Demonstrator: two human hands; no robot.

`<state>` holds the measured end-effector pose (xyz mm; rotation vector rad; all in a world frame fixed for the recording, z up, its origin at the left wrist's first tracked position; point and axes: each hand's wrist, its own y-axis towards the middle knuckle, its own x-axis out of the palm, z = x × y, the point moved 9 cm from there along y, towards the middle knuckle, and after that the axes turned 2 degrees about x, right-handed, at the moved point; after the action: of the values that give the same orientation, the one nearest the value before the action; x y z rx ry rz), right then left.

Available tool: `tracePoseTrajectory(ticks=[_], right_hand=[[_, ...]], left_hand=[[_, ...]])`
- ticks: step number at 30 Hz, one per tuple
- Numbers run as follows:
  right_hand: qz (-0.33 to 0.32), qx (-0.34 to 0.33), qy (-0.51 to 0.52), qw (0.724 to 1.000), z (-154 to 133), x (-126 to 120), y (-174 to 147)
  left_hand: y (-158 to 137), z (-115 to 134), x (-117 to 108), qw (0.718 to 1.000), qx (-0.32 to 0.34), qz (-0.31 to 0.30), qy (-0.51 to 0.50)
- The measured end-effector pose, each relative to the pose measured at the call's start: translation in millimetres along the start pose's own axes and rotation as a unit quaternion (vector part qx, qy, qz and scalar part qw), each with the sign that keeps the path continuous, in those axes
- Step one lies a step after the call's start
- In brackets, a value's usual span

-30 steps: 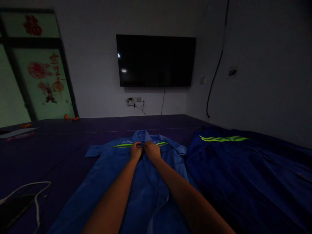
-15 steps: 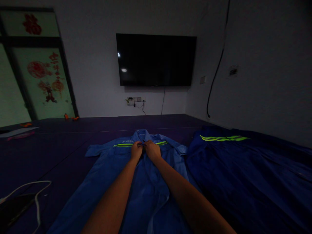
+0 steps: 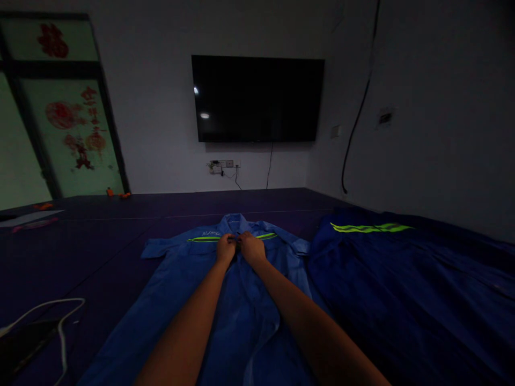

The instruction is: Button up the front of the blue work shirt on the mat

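Observation:
A blue short-sleeved work shirt (image 3: 181, 284) with a yellow-green reflective stripe across the chest lies spread out, collar pointing away from me. My left hand (image 3: 226, 249) pinches the front opening of the shirt at stripe height. Close beside it, my right hand (image 3: 251, 249) grips the other edge of the same opening, and the fingertips of both hands nearly meet. The small bit of cloth between the fingers is dark, and whether a button is there I cannot make out. Below the hands the front edges hang loosely apart.
A darker blue garment (image 3: 386, 284) with a reflective stripe lies on the right, against the shirt's sleeve. At lower left are a dark phone-like object (image 3: 28, 343) and a white cable (image 3: 62, 332). Orange items (image 3: 124, 195) sit by the door; a television (image 3: 257, 99) hangs on the wall.
Both hands stay at the same spot on the shirt front, with only slight finger movement. The shirt and everything around it look unmoved.

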<state>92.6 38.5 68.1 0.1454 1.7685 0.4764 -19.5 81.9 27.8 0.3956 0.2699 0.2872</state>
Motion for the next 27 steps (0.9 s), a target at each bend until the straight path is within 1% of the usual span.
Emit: tracePoseTrajectory(ticks=[9, 17, 27], right_hand=[[0.002, 0.012, 0.012, 1.0, 2.0, 0.2, 1.2], [0.013, 0.019, 0.049, 0.999, 4.7, -2.0, 0.5], [0.037, 0.071, 0.132, 0.988, 19.9, 0.8, 2.6]], left_hand=[[1.2, -1.6, 1.3, 1.0, -0.001, -0.001, 0.001], [0.8, -0.2, 3.7, 1.0, 0.004, -0.011, 0.001], [-0.8, 4.2, 4.3, 1.0, 0.003, -0.025, 0.016]])
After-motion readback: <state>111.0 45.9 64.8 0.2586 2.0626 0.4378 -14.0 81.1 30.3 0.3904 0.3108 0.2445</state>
